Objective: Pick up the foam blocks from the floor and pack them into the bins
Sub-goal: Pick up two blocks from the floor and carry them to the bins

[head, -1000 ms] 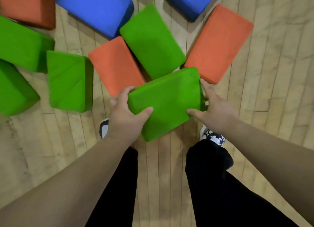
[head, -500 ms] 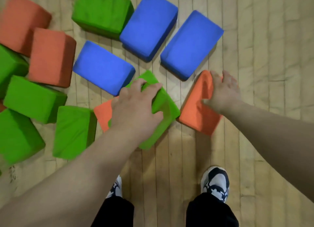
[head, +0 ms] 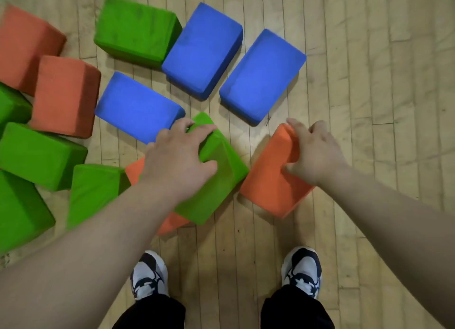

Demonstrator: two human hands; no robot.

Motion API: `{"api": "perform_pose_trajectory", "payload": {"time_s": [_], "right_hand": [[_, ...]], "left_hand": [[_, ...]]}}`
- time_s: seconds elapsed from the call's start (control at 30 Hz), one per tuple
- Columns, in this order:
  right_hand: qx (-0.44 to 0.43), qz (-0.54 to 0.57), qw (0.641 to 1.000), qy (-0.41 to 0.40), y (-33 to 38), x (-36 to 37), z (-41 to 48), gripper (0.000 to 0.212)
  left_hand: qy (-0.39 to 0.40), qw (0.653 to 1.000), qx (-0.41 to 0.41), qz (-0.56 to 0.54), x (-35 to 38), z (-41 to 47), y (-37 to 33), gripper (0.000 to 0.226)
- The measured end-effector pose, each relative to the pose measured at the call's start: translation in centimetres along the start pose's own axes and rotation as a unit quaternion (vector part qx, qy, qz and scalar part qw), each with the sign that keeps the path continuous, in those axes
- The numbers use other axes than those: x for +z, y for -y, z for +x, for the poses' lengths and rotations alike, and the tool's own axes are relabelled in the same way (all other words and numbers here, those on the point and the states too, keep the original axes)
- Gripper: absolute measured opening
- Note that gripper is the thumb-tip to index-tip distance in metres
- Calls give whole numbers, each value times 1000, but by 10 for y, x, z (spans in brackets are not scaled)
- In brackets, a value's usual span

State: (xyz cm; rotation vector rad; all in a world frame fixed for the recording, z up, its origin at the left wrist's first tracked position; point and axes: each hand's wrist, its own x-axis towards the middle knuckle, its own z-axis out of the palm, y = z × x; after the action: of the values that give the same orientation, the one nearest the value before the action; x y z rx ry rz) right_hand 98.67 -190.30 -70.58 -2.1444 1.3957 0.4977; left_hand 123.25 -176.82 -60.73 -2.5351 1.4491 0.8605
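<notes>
Both hands are down on blocks at once, arms stretched out in front of me over the wood floor point(head: 369, 107). Left hand point(head: 177, 161) is palm-down, clamped on a green block point(head: 216, 188), fingers hooked over its far corner and thumb pressed into the face nearer me. That block is cocked at an angle, one corner pointing away from me, and it's lying partly on top of an orange block underneath point(head: 172, 224) that pokes out on both sides of my wrist. Can't really call its long axis with my hand covering it.

Right hand point(head: 317, 153) is gripping a second orange block point(head: 268, 181), fingers wrapped over the far end and thumb on the top face. Its long axis runs mostly away from me, with the far end swung a bit to the right. The two held blocks almost touch between my hands.

Just past my left fingers is a blue block point(head: 138, 107), with two more blue ones point(head: 262, 73) further out beyond the gap between my hands. Off to the left of my left arm is a pile of green point(head: 41, 153) and orange blocks point(head: 64, 97).
</notes>
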Motion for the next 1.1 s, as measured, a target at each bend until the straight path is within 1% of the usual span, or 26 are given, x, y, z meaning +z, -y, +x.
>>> {"api": "perform_pose_trajectory", "payload": {"time_s": [0.1,0.2,0.23,0.3,0.37,0.4,0.57,0.63,0.73,0.87,0.97,1.1], "right_hand": [[-35,-63,997,12,7,10,-44,111],[-29,-40,999,20,19,22,-90,104],[-13,-12,999,34,23,24,-107,102],[34,83,995,54,32,23,-144,101],[90,180,978,50,38,15,-187,99],[110,205,972,43,40,8,-209,99],[185,228,956,22,40,-46,-324,94],[226,236,945,-1,42,-67,-370,94],[290,281,913,-53,52,-95,-445,94],[376,357,844,-137,80,-117,-558,94],[437,410,781,-175,110,-116,-646,92],[521,447,704,-182,158,-92,-756,89]], "left_hand": [[14,1000,-5,4,1,-6,2,77],[59,998,-14,9,2,-15,1,82],[78,997,-17,7,0,-20,-1,84],[108,994,-22,1,-6,-35,-7,86],[131,991,-7,11,-12,-60,-16,85],[142,990,8,20,-17,-76,-21,85],[179,981,68,34,-61,-158,-56,83],[184,976,106,44,-84,-189,-73,84],[189,962,183,67,-120,-240,-103,84],[192,927,299,123,-163,-318,-145,83],[204,886,377,178,-180,-378,-164,82],[247,807,478,245,-178,-459,-182,82]]}}
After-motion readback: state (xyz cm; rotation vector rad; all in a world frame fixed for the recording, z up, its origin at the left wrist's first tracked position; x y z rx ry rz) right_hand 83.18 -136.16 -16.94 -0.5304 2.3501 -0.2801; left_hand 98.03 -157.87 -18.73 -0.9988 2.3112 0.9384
